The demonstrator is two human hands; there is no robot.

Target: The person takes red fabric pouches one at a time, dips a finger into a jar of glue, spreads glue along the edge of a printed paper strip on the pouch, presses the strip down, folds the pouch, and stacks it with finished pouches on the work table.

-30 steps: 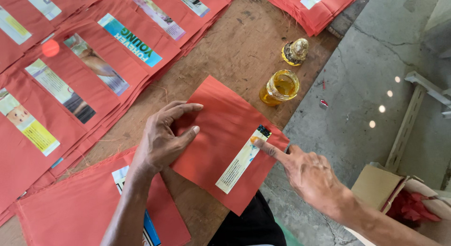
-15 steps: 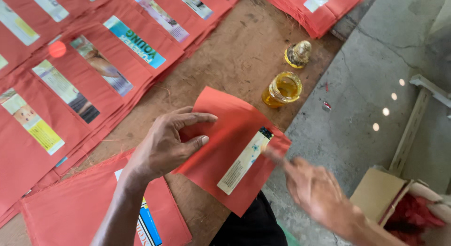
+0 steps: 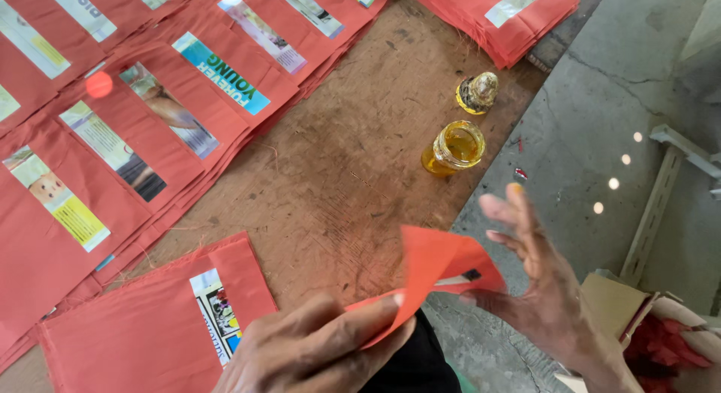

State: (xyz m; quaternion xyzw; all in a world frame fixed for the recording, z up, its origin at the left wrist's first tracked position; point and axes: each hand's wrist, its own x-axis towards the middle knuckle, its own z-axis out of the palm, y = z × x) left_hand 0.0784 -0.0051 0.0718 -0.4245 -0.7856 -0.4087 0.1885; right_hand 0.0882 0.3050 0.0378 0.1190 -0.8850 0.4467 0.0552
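while the left hand [image 3: 315,352] pinches the red paper envelope [image 3: 428,277] at the near desk [image 3: 360,175] edge, the right hand [image 3: 533,288] is spread, fingers released, touching its far corner. risk noted: one-sided grip may crease the fold; the open glue jar [image 3: 453,147] nearby could tip if brushed.

Left hand [image 3: 315,352] low, fingers curled in a pinch; right hand [image 3: 537,288] raised, fingers spread open.
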